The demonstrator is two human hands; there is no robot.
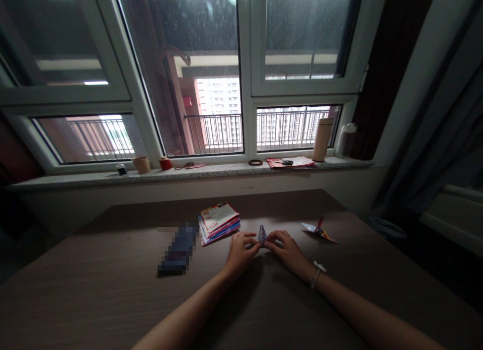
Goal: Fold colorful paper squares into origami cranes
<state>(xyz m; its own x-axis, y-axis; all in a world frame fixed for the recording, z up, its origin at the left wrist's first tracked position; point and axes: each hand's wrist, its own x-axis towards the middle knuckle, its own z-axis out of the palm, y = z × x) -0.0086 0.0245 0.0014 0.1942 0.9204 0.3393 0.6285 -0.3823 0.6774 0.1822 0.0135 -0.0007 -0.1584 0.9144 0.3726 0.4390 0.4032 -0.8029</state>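
A small folded piece of paper (262, 234) stands upright between my two hands over the middle of the table, its point upward. My left hand (242, 248) pinches its lower left side with thumb and fingertips. From the right, my right hand (284, 247) grips its lower right edge the same way. To the right lies a folded paper crane (320, 231) with spread wings, apart from both hands. Just beyond my left hand sits a stack of colourful paper sheets (219, 222).
A pixelated dark flat object (179, 250) lies left on the brown table (94, 279). Along the windowsill (222, 169) stand a tan flask (322, 140), a clear bottle (345, 140), a paper cup (141, 164) and a red spool (165, 163). Scissors (287, 162) rest there on papers.
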